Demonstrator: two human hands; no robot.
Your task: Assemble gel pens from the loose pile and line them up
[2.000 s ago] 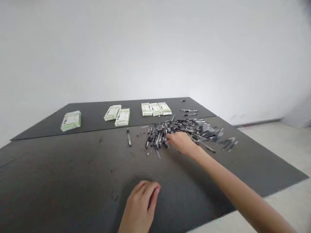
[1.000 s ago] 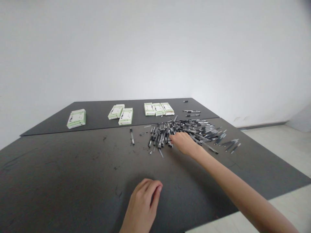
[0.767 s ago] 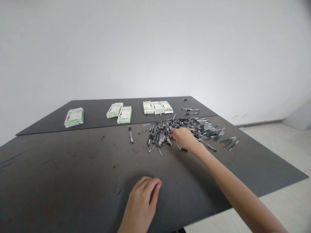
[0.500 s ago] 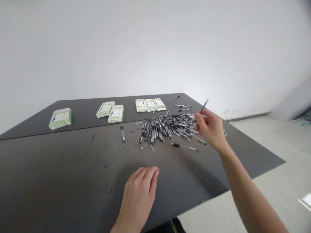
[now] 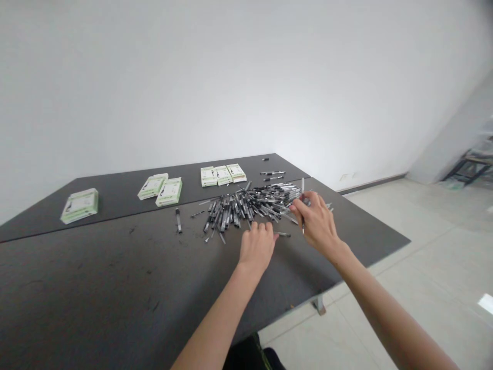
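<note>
My right hand [image 5: 316, 218] is closed in a pinch on a slim pen [image 5: 303, 186], held upright at the right end of a heap of pens [image 5: 239, 205]. The heap is made of many clear-barrelled pens with black parts, lying tangled on the dark table [image 5: 115, 277]. At the heap's near edge my left hand [image 5: 258, 246] has its fingers curled down over a lying pen [image 5: 284, 234], whose end sticks out past the thumb. The hand covers the rest of that pen, so its grip is hidden.
Green-and-white boxes stand behind and left: one box [image 5: 80, 205] far left, a box pair [image 5: 169, 192], and a row of three boxes [image 5: 216, 176]. A single pen [image 5: 178, 220] lies left of the heap. Several pens [image 5: 273, 174] lie behind it, before the white wall [image 5: 231, 77].
My left hand has moved forward and right to the near edge of the heap. The pen in my right hand has turned from slanted to upright. The view has shifted right.
</note>
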